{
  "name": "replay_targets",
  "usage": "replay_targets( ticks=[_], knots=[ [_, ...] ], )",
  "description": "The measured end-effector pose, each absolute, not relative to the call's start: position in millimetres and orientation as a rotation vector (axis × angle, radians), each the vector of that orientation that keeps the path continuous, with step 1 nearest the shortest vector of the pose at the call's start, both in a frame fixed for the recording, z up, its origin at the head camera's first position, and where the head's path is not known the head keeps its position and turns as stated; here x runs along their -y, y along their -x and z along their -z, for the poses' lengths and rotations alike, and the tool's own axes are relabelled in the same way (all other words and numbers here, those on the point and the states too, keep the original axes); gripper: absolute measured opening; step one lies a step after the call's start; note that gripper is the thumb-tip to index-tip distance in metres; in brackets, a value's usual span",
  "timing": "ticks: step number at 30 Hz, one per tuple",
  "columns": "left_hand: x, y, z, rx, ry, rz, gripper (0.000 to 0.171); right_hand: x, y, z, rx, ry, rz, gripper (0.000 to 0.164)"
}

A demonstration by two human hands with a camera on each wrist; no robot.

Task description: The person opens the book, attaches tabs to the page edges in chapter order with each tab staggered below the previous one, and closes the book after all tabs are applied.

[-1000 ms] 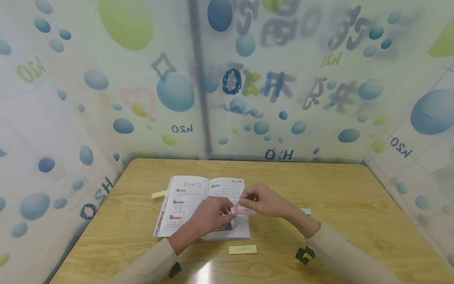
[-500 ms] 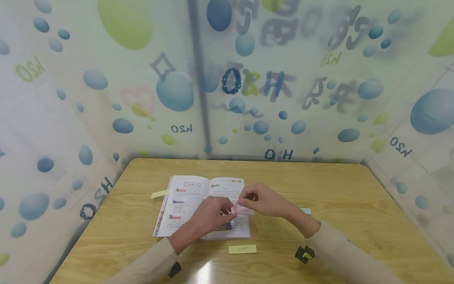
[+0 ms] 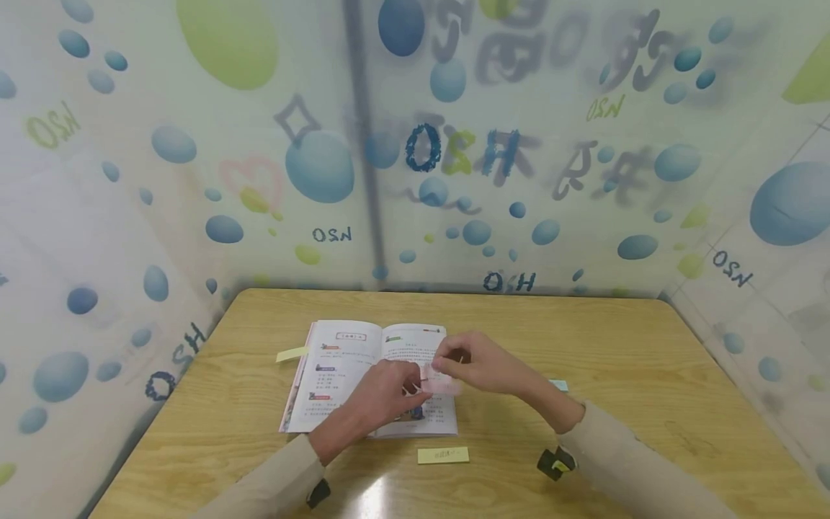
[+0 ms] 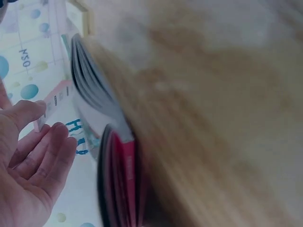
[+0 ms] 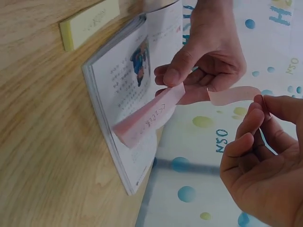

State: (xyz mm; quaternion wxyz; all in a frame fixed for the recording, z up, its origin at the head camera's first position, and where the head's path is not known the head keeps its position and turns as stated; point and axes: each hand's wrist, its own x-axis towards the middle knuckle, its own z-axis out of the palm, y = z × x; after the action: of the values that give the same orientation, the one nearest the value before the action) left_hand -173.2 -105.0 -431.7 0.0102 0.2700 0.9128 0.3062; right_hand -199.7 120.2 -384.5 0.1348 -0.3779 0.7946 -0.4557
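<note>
Above the open book, the left hand pinches the pink pad at 1 end; its long axis runs rightward. The right hand, just beside, pinches 1 thin pink strip, which curves between the 2 hands.

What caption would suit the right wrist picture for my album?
Left hand holds a pink pad, right hand a pink strip, above an open book.
</note>
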Motion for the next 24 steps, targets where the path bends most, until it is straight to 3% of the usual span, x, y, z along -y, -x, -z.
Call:
replay_targets(
  ticks=[24],
  knots=[
    [117, 161, 431, -2.801, -0.805, -1.004, 0.012, -177, 220, 398, -2.528, 0.918, 1.303, 0.013]
  ],
)
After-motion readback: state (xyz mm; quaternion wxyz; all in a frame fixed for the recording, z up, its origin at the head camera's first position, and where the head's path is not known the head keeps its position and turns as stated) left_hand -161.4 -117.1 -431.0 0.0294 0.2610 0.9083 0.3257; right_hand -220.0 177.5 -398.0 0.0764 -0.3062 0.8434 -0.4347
